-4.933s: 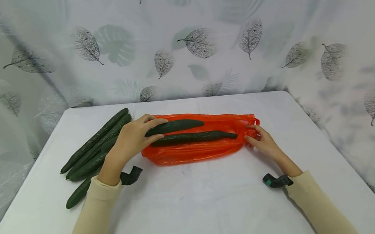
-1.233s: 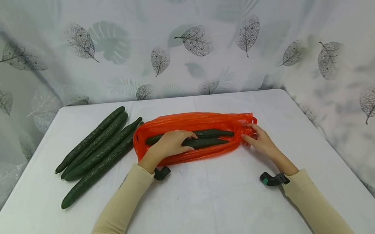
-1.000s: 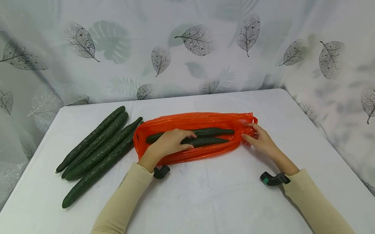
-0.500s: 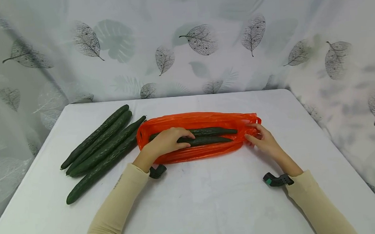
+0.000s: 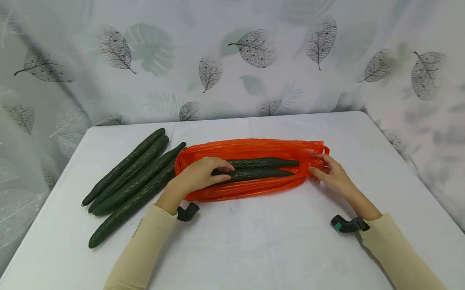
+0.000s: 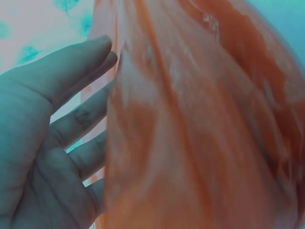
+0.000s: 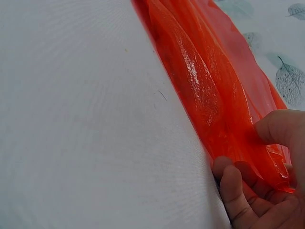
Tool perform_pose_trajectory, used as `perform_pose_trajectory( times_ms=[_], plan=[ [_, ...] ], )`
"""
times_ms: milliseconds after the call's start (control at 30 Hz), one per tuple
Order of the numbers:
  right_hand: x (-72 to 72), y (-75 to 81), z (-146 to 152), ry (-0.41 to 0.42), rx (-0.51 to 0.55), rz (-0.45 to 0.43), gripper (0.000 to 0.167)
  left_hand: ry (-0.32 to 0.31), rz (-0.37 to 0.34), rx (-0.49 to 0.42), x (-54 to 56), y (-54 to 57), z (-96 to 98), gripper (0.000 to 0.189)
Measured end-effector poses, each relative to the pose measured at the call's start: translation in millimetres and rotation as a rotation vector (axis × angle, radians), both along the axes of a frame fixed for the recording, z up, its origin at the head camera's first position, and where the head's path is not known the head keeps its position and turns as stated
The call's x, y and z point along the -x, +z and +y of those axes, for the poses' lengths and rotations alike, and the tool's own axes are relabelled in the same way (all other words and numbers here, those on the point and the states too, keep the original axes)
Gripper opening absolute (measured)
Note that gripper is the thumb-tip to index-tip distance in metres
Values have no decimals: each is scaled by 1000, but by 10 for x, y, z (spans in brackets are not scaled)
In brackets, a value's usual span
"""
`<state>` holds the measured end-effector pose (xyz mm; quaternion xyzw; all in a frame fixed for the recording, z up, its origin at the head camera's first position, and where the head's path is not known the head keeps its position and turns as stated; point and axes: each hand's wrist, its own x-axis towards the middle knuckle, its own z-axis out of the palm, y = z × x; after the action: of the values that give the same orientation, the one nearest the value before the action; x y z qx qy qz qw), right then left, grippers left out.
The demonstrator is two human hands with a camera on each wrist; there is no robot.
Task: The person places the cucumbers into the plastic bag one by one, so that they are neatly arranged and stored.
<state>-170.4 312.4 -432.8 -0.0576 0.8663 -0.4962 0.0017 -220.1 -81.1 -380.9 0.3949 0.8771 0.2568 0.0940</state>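
At the left of the white table (image 5: pixel 262 253), four long cucumbers (image 5: pixel 138 179) lie side by side in a slant. They are dark green and bumpy, and narrow at the ends. The nearest one reaches to the left end of a red-orange plastic bag (image 5: pixel 243 191), which lies across the table, thin, shiny and much wrinkled. The left hand (image 5: pixel 198 175) is over this left part of the bag; its fingers are relaxed, and I see nothing gripped in them. Inside the bag, a rear cucumber (image 5: pixel 265 162) and a front cucumber (image 5: pixel 257 174) lie nearly parallel, their left ends going out of sight at this hand. At the right end, where the film is gathered beside a small loop (image 5: pixel 326 150), the right hand (image 5: pixel 334 177) pinches the bag.

Only the head view shows the cucumbers. The left wrist view gives the palm side, bluish in colour, with fingers passing behind the film. The right wrist view shows more of the pinch: curled fingers below the gathered end, the thumb above.
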Motion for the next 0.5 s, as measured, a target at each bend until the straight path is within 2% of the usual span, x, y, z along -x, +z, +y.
perform_pose_trajectory(
  times_ms=[500],
  plan=[
    [-6, 16, -18, -2, -8, 7, 47, 45, 51, -63, -74, 25, -300, 24]
  ],
)
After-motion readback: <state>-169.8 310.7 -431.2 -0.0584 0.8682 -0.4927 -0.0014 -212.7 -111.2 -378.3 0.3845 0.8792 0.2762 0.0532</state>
